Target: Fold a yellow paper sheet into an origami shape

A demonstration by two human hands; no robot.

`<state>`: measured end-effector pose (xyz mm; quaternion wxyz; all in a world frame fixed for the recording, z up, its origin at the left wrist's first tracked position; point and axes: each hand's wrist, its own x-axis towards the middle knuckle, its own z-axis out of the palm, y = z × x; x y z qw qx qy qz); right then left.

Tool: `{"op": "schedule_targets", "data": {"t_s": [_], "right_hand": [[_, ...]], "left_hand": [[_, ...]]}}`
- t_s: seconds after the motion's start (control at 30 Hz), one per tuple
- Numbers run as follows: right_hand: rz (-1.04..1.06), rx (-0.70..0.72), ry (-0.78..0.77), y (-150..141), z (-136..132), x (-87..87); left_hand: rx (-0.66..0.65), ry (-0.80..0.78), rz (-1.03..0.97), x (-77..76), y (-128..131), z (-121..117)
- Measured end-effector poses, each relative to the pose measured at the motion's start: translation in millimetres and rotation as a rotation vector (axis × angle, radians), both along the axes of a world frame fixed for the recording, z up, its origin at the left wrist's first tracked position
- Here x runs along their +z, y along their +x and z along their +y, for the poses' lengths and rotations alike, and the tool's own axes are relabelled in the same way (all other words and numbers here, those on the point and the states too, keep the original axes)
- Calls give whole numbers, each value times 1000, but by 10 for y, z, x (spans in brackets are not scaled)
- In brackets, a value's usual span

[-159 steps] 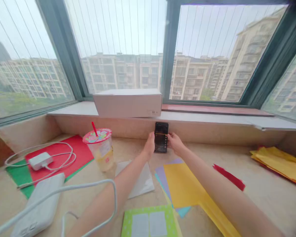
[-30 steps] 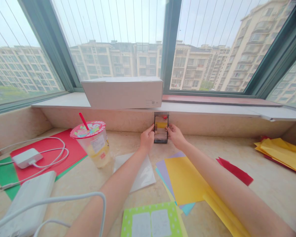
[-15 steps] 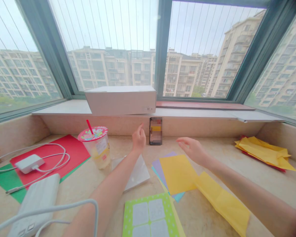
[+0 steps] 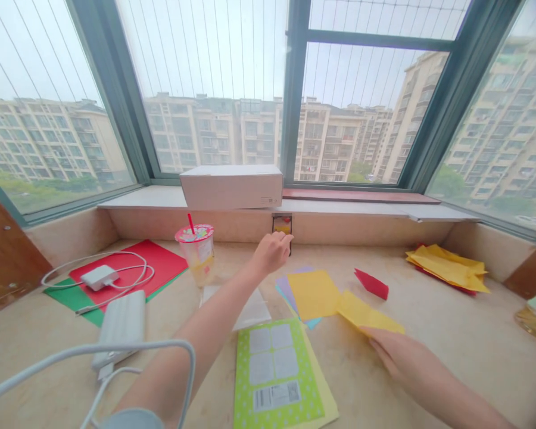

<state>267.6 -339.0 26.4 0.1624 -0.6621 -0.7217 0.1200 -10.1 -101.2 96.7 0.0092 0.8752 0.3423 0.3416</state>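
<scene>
My left hand [image 4: 271, 255] reaches forward in front of an upright phone [image 4: 282, 223], its fingers curled, covering the lower part of the screen. Whether the fingertips touch the phone is hard to tell. My right hand [image 4: 397, 353] grips the near end of a folded yellow paper strip [image 4: 370, 314] at the right. Left of that strip lies a flat yellow sheet [image 4: 313, 294] over a purple sheet [image 4: 286, 291] and blue ones. A small folded red paper piece [image 4: 372, 284] rests beyond my right hand.
A lidded drink cup [image 4: 198, 253] with a red straw stands left. Near it are red paper [image 4: 158, 259], a charger [image 4: 99, 277] and a white power bank [image 4: 121, 322] with cables. A green dotted packet [image 4: 272, 369] lies in front. Folded yellow papers [image 4: 449, 267] sit right; a white box [image 4: 232, 187] occupies the sill.
My left hand has moved right, over the phone's front, and its fingers have curled. My right hand has drawn back onto the yellow strip. The red piece is now visible; the view has widened.
</scene>
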Motion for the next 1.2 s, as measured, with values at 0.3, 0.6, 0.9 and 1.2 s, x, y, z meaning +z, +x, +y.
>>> {"op": "schedule_targets", "data": {"t_s": [0.3, 0.6, 0.9, 1.2], "right_hand": [[451, -58, 373, -226, 196, 342], [98, 370, 630, -522, 273, 286], [-252, 619, 628, -1169, 228, 342], [-108, 826, 477, -1757, 347, -110]], "left_hand": [[-64, -292, 65, -80, -114, -562], [-213, -1026, -451, 144, -92, -1011], [-281, -1289, -746, -9, -605, -1487], [243, -719, -1071, -37, -1223, -1125]]}}
